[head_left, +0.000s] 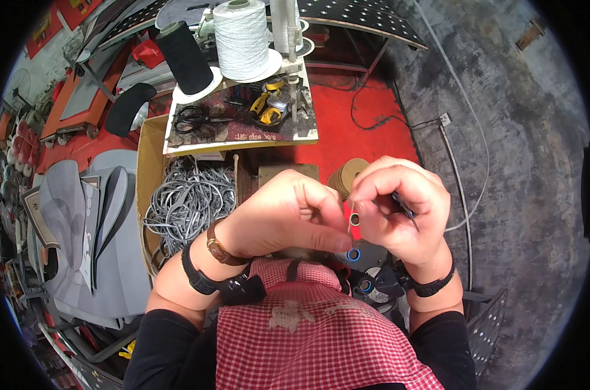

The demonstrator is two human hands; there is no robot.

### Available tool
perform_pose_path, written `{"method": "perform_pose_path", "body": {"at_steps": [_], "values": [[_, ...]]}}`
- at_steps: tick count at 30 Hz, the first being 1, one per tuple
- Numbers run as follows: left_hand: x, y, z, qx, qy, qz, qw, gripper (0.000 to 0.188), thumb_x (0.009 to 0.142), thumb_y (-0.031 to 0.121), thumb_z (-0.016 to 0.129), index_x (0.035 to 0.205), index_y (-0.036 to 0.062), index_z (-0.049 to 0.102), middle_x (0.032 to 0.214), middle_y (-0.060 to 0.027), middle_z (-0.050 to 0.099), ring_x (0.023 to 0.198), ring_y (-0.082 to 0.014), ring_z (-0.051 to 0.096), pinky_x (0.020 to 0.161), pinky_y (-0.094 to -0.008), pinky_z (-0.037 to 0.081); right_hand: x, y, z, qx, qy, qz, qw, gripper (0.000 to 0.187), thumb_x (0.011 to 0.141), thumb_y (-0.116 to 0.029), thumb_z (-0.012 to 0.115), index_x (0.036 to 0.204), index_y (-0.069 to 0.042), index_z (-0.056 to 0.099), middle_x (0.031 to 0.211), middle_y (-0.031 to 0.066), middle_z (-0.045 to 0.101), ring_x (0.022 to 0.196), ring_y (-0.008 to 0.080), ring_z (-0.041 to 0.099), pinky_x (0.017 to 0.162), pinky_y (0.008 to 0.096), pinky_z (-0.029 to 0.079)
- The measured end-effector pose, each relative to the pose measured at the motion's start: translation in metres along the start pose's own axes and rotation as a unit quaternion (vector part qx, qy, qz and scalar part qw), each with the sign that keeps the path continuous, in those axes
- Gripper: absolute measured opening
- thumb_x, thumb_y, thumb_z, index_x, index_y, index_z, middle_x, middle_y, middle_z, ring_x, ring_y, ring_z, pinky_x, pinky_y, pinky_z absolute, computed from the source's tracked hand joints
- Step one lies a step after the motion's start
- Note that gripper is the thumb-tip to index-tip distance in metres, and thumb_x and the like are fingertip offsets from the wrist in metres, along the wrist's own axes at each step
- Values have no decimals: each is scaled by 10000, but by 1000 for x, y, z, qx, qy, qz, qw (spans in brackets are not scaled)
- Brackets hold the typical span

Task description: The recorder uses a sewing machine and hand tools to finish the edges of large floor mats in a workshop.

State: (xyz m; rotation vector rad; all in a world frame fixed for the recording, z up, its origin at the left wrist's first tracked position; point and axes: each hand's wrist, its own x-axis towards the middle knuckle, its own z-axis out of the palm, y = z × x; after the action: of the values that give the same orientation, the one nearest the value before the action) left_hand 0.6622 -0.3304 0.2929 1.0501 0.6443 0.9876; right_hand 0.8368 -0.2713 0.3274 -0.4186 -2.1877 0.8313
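left hand (288, 218) curled, fingertips pinched near small dark ring (354, 220) | right hand (399, 208) clenched on ring and thin dark tool (405, 209), raised chest-high, likely for close sight | grey wire bundle (187, 201) in box, thread cones (241, 36) on bench

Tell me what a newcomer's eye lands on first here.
First, the two hands meeting mid-frame: the left hand and right hand pinch a small dark ring between them. Behind them, on a cluttered board, stand a big white thread cone and a black thread cone. Lower left, a tangle of grey metal loops fills a box.
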Motion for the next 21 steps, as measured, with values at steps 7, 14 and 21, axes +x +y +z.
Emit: {"method": "perform_pose_path", "body": {"at_steps": [7,14,21], "values": [[4,-26,-10,-210,48,159,964,25,804,27,603,816,8,614,840,-38,599,801,-95,560,753,-225,432,-10,-3,20,324,35,267,907,214,856,-81,571,1034,22,514,913,53,586,883,106,554,767,221,434],[3,-28,-13,-273,86,158,945,58,816,19,579,873,24,593,818,-17,570,772,-78,527,706,-213,419,-19,0,36,351,55,278,893,102,821,-38,602,904,-5,553,816,5,583,715,36,511,647,184,411],[3,-29,-19,-309,53,203,928,75,821,21,570,896,26,573,849,-23,553,736,-78,501,680,-210,398,-26,-1,45,268,108,262,921,60,814,-50,614,792,-34,561,713,-38,556,641,4,443,568,169,345]]}}
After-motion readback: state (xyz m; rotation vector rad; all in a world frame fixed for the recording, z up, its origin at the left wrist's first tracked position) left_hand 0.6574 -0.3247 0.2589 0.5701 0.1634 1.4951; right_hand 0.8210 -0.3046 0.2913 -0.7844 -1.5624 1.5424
